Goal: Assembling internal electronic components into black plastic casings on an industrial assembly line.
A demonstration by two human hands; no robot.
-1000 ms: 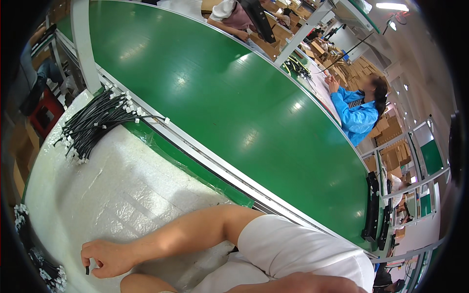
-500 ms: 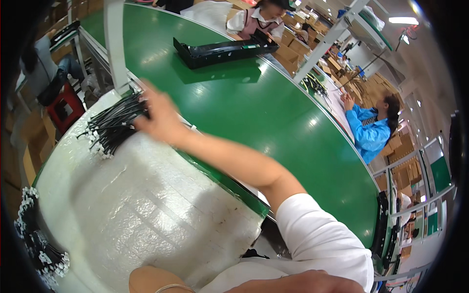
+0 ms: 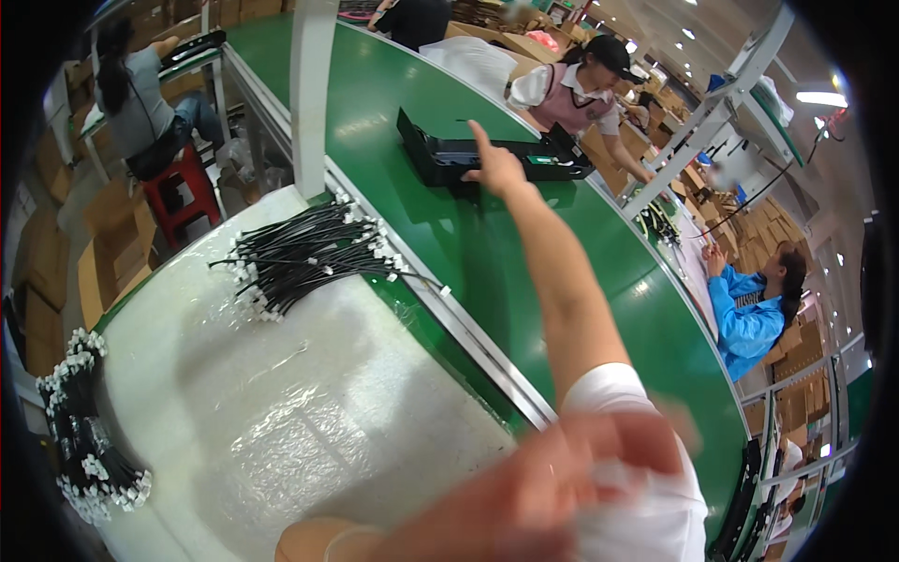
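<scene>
left hand (image 3: 562, 487) blurred close to camera, fingers' state cannot be told | counter (image 3: 281, 421) bears black cable bundle (image 3: 309, 253) | right hand (image 3: 496, 169), earlier at the bundle, now touches black device (image 3: 487, 159) on green conveyor (image 3: 562, 281), fingers spread, holding nothing.

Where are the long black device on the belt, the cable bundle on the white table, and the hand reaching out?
Long black device (image 3: 445, 159): head view, left end of its body.
Cable bundle (image 3: 304, 255): head view, middle of the black cables.
Right hand (image 3: 494, 169): head view, back of the hand.
</scene>
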